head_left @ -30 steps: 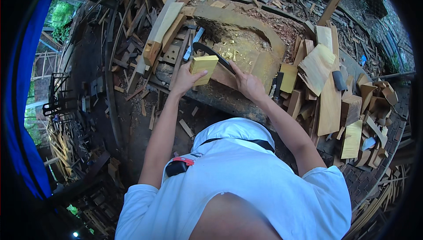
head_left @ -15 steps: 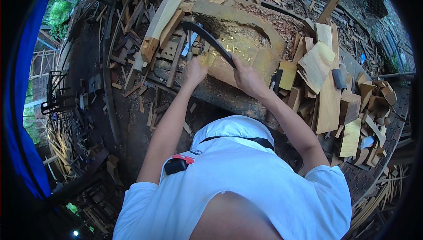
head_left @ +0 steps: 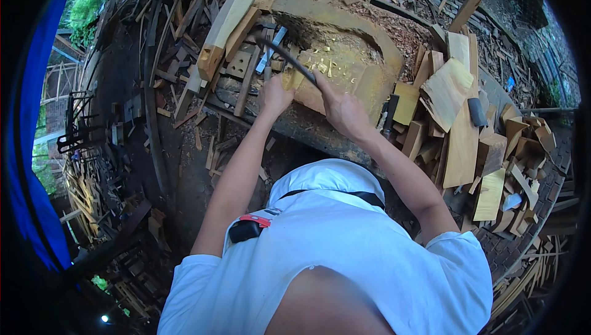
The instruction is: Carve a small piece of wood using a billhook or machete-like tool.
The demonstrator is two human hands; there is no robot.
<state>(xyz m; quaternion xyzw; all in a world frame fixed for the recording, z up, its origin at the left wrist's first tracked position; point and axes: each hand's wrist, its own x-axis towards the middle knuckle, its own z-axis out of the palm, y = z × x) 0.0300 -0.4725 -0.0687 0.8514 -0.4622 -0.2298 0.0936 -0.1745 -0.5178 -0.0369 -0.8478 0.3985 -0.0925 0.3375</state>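
Watching remotely through the head view: small yellow wood block (head_left: 287,79) at the near side of the hollowed wooden table (head_left: 373,84), mostly masked by the left hand (head_left: 276,96). Left grip clamped on it. Right hand (head_left: 345,113) wrapped tight round the near end of a curved knife (head_left: 294,62); blade slants away leftward, crossing close to the block. Whether edge meets wood, I cannot tell. Loose yellow shavings (head_left: 322,67) lie in the hollow, so I judge some paring done, though not necessarily all off this piece. Worked face hidden; how much is left to trim, I cannot say. Left of the hollow: light-blue bar (head_left: 263,62), holed block (head_left: 238,66). Farther right: leaning boards (head_left: 460,156), dark cylinder (head_left: 476,112).
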